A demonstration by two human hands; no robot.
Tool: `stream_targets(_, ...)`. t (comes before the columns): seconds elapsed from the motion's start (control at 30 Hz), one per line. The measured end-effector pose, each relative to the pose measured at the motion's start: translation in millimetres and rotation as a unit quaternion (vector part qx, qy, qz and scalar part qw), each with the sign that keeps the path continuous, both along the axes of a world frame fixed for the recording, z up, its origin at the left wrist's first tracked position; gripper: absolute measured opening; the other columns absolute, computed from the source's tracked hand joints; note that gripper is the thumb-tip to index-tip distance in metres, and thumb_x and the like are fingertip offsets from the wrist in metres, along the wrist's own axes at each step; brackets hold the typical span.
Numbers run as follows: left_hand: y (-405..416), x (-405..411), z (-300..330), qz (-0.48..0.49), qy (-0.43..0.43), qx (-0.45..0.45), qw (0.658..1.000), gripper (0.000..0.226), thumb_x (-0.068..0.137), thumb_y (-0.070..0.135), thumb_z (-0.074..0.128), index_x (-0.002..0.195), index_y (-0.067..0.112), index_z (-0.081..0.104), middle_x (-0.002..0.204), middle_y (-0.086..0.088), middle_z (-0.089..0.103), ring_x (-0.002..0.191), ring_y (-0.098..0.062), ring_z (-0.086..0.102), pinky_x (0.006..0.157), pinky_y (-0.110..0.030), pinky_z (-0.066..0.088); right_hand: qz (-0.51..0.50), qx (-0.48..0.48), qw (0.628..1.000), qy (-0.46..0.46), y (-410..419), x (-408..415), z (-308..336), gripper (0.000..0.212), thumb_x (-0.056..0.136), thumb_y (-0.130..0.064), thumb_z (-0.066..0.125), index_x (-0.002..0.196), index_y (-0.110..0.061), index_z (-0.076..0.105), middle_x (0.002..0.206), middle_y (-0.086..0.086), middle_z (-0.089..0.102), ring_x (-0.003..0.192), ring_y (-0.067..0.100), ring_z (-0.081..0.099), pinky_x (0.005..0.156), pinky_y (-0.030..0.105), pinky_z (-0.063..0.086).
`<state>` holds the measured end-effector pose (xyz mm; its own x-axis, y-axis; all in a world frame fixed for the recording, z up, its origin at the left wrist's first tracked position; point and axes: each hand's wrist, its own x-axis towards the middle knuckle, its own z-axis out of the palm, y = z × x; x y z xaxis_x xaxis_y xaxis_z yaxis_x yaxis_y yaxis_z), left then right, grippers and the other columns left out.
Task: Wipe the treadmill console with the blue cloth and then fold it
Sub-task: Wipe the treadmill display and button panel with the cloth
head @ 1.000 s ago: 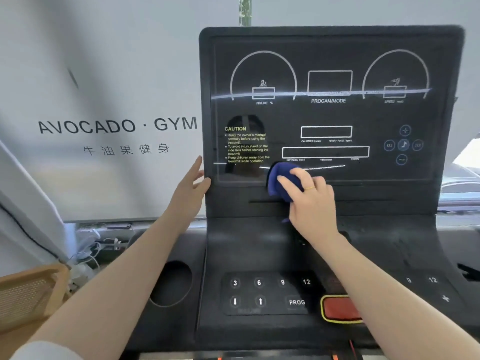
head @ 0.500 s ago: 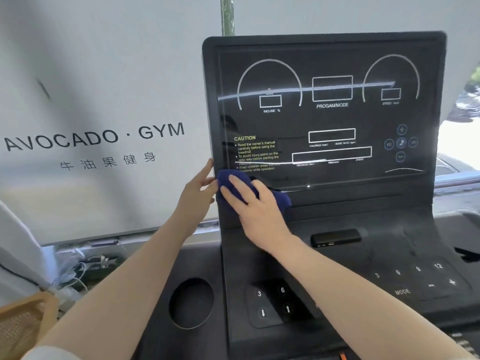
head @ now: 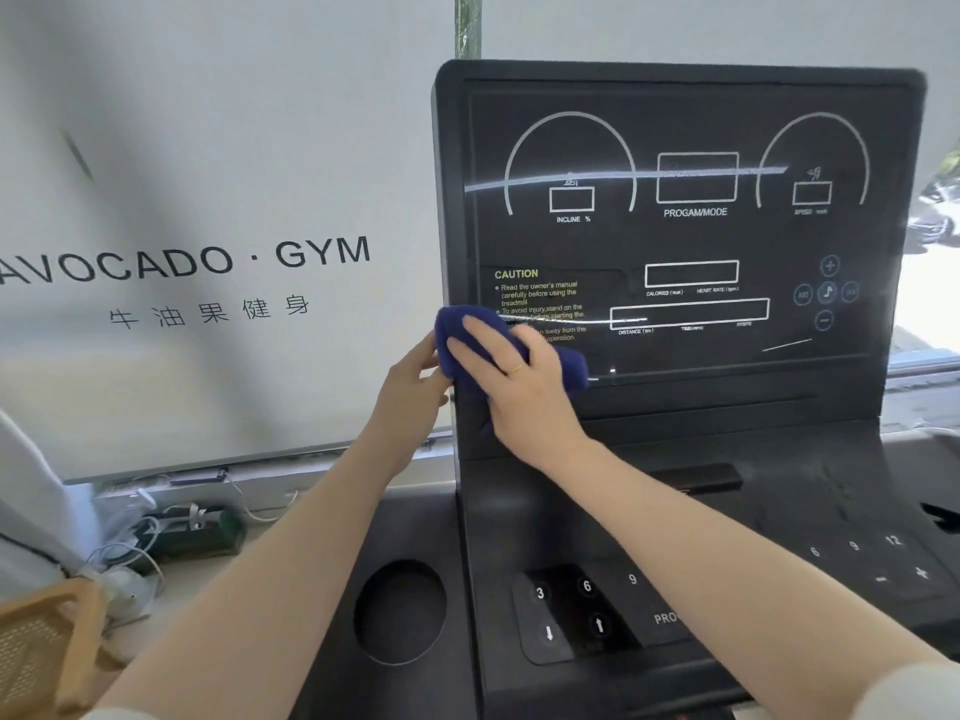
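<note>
Head view: right hand presses the bunched blue cloth flat-fingered against the lower-left corner of the treadmill console screen, over the caution text. Left hand rests relaxed on the console's left edge, fingertips touching the cloth, grasping nothing.
</note>
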<state>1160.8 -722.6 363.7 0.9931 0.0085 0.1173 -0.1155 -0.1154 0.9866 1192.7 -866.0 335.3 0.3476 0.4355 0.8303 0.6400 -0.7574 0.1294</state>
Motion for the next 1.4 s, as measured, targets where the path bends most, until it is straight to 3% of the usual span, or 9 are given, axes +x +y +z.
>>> stream_targets(0.1,7.0,1.1,6.5,-0.014,0.012,0.013,1.0,0.039,0.098,0.019,0.042,0.132,0.038,0.046,0.106,0.012,0.065,0.098,-0.009,0.061,0.087,-0.028,0.044,-0.038,-0.05,0.998,0.003,-15.8,14.7,20.0,0.085,0.049,-0.006,0.078,0.127,-0.025,0.051,0.138,-0.003,0.043,0.104,0.03,0.039,0.087,0.041,0.034)
stream_targets(0.23,17.2,10.7,19.2,0.024,-0.014,0.048,0.998,0.035,0.095,0.015,0.047,0.127,0.029,0.054,0.115,0.013,0.058,0.107,-0.007,0.054,0.1,-0.029,0.04,-0.142,0.078,0.987,0.016,-35.1,33.6,68.9,0.058,0.067,-0.011,0.048,0.121,-0.024,0.063,0.135,0.0,0.054,0.102,0.028,0.036,0.083,0.04,0.035)
stream_targets(0.37,19.0,32.9,44.7,0.051,-0.054,0.042,0.996,0.038,0.097,0.018,0.044,0.134,0.027,0.045,0.132,0.013,0.049,0.119,-0.008,0.046,0.107,-0.033,0.035,-0.165,0.176,0.969,0.045,-24.8,42.2,83.9,0.058,0.07,0.003,0.054,0.124,-0.017,0.061,0.137,0.006,0.051,0.107,0.036,0.042,0.084,0.047,0.039)
stream_targets(0.57,7.0,66.3,87.1,0.032,-0.102,-0.016,0.994,0.043,0.101,0.02,0.037,0.143,0.026,0.032,0.145,0.015,0.035,0.132,-0.002,0.033,0.114,-0.033,0.025,-0.045,0.053,0.997,0.032,-12.5,47.6,81.0,0.053,0.073,0.006,0.05,0.121,-0.014,0.062,0.134,0.006,0.053,0.108,0.032,0.036,0.087,0.05,0.042)
stream_targets(0.83,0.2,86.4,109.8,0.049,-0.157,0.1,0.981,0.049,0.097,0.028,0.036,0.145,0.033,0.027,0.138,0.014,0.047,0.117,-0.005,0.051,0.106,-0.03,0.036,-0.133,0.297,0.942,0.086,-5.1,82.6,155.9,0.053,0.084,0.001,0.045,0.131,-0.022,0.055,0.146,-0.001,0.04,0.113,0.033,0.039,0.09,0.038,0.032)
stream_targets(0.93,5.9,86.4,112.3,0.046,-0.173,0.089,0.98,0.047,0.097,0.02,0.041,0.14,0.038,0.036,0.11,0.021,0.055,0.093,0.005,0.053,0.095,-0.018,0.04,-0.075,0.209,0.975,0.027,24.4,81.4,150.3,0.05,0.077,-0.005,0.045,0.122,-0.017,0.063,0.135,0.005,0.053,0.098,0.037,0.048,0.08,0.037,0.035)
stream_targets(1.13,9.7,89.3,110.9,0.024,-0.173,0.05,0.983,0.043,0.093,0.02,0.047,0.119,0.054,0.049,0.085,0.022,0.061,0.084,-0.005,0.056,0.094,-0.047,0.046,-0.01,0.074,0.997,0.024,11.3,86.4,161.8,0.051,0.077,-0.015,0.036,0.12,-0.017,0.064,0.133,0.005,0.055,0.1,0.03,0.043,0.081,0.041,0.041)
stream_targets(1.23,9.3,89.4,111.5,0.03,-0.155,0.049,0.986,0.046,0.095,0.019,0.048,0.137,0.035,0.043,0.087,0.046,0.058,0.088,0.014,0.059,0.097,-0.035,0.047,-0.061,0.149,0.984,0.074,-21.3,92.2,174.2,0.05,0.079,-0.012,0.042,0.125,-0.021,0.06,0.141,-0.002,0.047,0.111,0.031,0.043,0.09,0.035,0.033)
stream_targets(1.4,8.9,89.8,106.9,0.038,-0.171,0.079,0.981,0.048,0.097,0.022,0.044,0.143,0.032,0.034,0.075,0.049,0.054,0.09,-0.003,0.058,0.096,-0.035,0.046,-0.122,0.285,0.947,0.089,-25.4,90.3,175.0,0.05,0.081,-0.009,0.051,0.129,-0.023,0.056,0.143,-0.001,0.044,0.114,0.031,0.04,0.092,0.037,0.035)
